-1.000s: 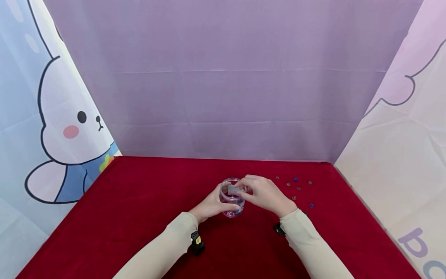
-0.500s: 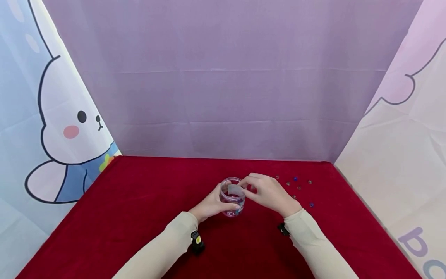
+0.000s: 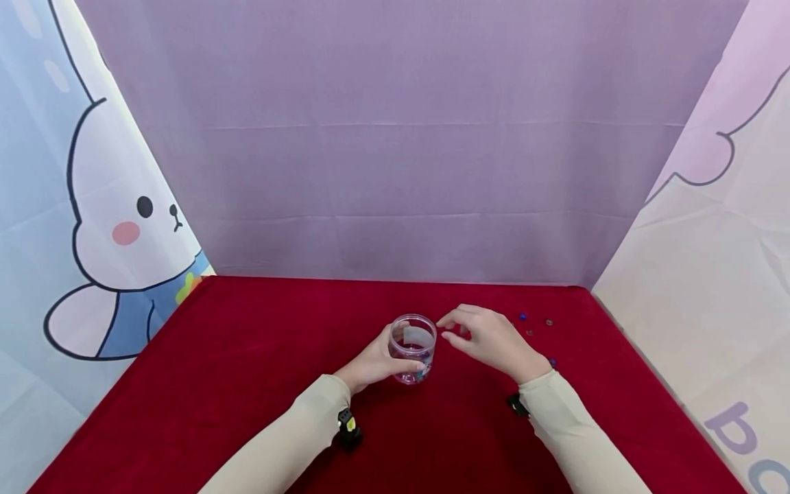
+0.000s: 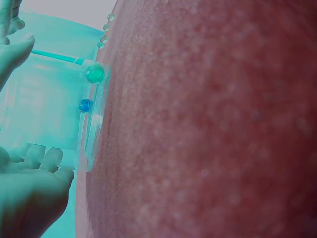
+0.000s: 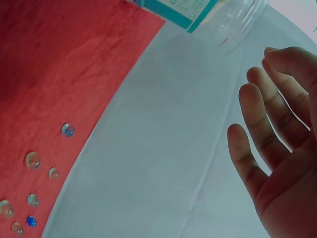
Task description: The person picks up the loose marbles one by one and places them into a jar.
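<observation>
Two pale sleeves [image 3: 280,439] reach in from the near side of a clear jar [image 3: 412,350]. At its left, the left hand [image 3: 373,360] grips it; just right of it, apart, the right hand [image 3: 486,339] holds nothing, fingers loosely bent. Marbles [image 3: 522,317] lie farther right; a purple curtain [image 3: 382,171] hangs behind.

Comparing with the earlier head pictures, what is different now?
The right hand has moved to the right, from over the jar to beside it; whether it released anything is unclear. The left hand still grips the jar, in the same place.
</observation>
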`<state>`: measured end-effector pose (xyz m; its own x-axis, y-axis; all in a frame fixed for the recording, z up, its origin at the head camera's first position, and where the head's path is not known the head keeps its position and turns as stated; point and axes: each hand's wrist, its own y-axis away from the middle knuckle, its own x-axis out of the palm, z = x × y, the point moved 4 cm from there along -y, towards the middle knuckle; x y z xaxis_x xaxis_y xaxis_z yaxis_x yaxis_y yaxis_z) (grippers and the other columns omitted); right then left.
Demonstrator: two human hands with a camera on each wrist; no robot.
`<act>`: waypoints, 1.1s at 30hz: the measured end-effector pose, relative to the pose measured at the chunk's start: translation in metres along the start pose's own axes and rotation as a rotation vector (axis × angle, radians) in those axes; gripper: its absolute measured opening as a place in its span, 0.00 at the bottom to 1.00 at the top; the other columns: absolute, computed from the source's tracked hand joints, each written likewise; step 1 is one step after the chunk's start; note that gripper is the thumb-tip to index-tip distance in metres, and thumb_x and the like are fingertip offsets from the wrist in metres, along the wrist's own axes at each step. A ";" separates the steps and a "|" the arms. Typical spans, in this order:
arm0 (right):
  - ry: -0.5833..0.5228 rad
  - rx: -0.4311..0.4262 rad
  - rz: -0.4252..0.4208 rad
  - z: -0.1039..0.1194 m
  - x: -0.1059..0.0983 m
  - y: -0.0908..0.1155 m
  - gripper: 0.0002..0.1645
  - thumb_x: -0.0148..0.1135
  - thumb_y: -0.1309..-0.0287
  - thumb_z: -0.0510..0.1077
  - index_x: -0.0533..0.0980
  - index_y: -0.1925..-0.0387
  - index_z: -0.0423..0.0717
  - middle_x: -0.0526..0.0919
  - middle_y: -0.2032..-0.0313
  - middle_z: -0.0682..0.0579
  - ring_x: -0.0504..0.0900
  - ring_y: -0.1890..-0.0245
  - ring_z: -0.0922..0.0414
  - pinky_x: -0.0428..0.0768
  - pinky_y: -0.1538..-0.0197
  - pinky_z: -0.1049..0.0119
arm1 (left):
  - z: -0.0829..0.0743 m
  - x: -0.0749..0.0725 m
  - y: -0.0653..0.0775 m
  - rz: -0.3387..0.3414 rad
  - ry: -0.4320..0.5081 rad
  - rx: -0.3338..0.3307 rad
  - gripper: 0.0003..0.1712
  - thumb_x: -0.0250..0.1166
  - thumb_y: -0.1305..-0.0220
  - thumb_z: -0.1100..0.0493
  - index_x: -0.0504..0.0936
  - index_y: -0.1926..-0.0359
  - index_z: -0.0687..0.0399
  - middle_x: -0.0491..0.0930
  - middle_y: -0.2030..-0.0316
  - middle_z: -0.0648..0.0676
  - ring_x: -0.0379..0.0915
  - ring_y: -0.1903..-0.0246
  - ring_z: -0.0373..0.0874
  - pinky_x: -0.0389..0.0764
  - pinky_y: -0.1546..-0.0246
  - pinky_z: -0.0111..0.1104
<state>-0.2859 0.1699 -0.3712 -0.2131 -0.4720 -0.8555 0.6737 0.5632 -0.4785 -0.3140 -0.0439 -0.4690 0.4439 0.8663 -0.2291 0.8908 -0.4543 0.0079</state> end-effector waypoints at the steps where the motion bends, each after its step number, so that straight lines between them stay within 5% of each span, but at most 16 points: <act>1: 0.003 0.001 0.002 -0.001 0.000 0.001 0.12 0.74 0.43 0.43 0.84 0.56 0.51 0.83 0.62 0.57 0.80 0.67 0.60 0.80 0.65 0.70 | 0.000 0.000 0.000 0.000 -0.002 0.000 0.56 0.78 0.46 0.48 0.54 0.24 0.49 0.63 0.32 0.51 0.63 0.36 0.49 0.68 0.37 0.50; 9: 0.041 0.027 0.011 -0.011 -0.002 0.012 0.13 0.75 0.44 0.44 0.85 0.57 0.54 0.83 0.62 0.60 0.78 0.67 0.65 0.80 0.66 0.71 | 0.001 0.000 -0.001 -0.005 -0.015 0.003 0.56 0.78 0.46 0.48 0.54 0.24 0.50 0.63 0.32 0.52 0.63 0.36 0.49 0.69 0.37 0.50; 26: 0.049 0.163 0.062 -0.044 -0.012 0.048 0.13 0.74 0.44 0.43 0.84 0.55 0.54 0.84 0.57 0.58 0.83 0.61 0.57 0.82 0.63 0.67 | 0.002 0.001 -0.001 0.005 0.000 0.007 0.55 0.78 0.44 0.48 0.54 0.24 0.48 0.62 0.31 0.52 0.63 0.36 0.50 0.70 0.38 0.49; 33: 0.066 0.197 0.064 -0.054 -0.015 0.061 0.11 0.73 0.43 0.44 0.84 0.57 0.56 0.83 0.61 0.62 0.79 0.68 0.64 0.79 0.66 0.68 | 0.003 0.001 -0.001 0.001 -0.009 -0.002 0.55 0.78 0.45 0.48 0.54 0.24 0.48 0.62 0.32 0.52 0.63 0.37 0.49 0.70 0.38 0.50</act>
<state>-0.2802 0.2482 -0.3985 -0.2070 -0.3900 -0.8972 0.8114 0.4440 -0.3802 -0.3143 -0.0434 -0.4718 0.4435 0.8643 -0.2373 0.8908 -0.4543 0.0099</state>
